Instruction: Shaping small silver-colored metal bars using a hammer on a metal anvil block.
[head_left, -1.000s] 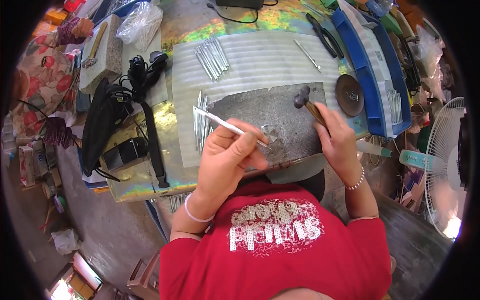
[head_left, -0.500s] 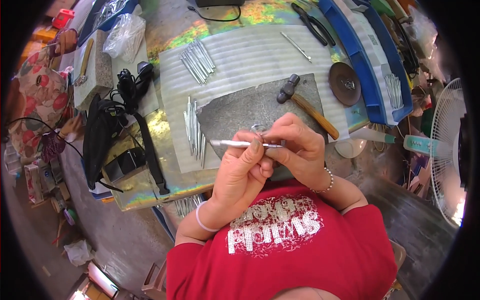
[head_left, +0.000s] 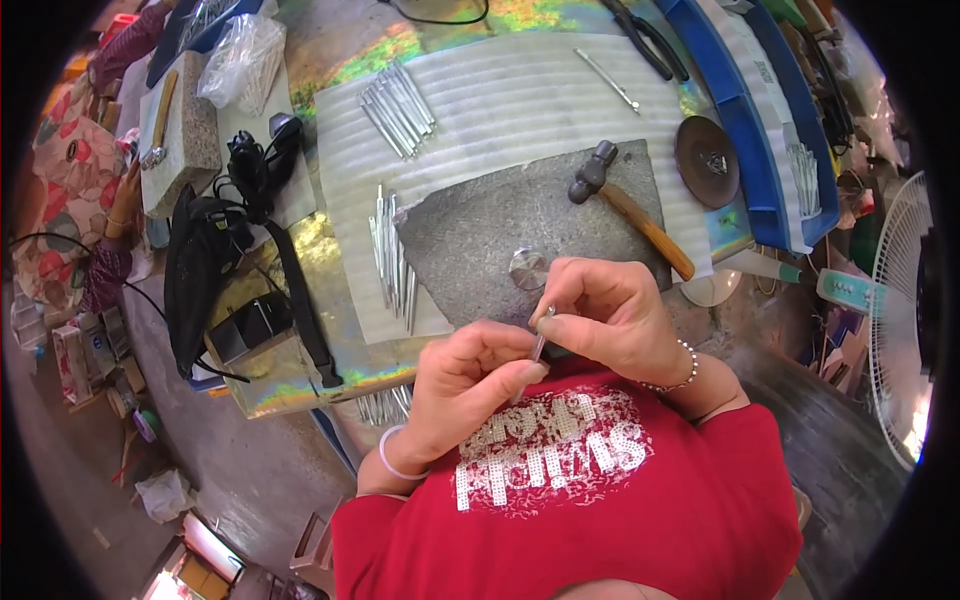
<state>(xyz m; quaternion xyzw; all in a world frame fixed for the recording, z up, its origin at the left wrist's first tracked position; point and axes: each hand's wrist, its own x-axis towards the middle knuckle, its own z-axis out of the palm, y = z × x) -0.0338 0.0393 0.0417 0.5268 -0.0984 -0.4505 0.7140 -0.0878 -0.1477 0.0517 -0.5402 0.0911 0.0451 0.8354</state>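
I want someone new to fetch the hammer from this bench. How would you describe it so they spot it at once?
Find the grey stone slab in the middle of the bench, on the white ribbed mat. The hammer lies across the slab's far right corner, beyond the right hand. It alone has a dark metal head and a brown wooden handle; the nearby rods are thin bare metal.

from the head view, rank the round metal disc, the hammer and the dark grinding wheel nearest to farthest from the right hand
1. round metal disc, on the grey slab just ahead of the right hand
2. hammer, farther up the slab
3. dark grinding wheel, up right by the blue tray
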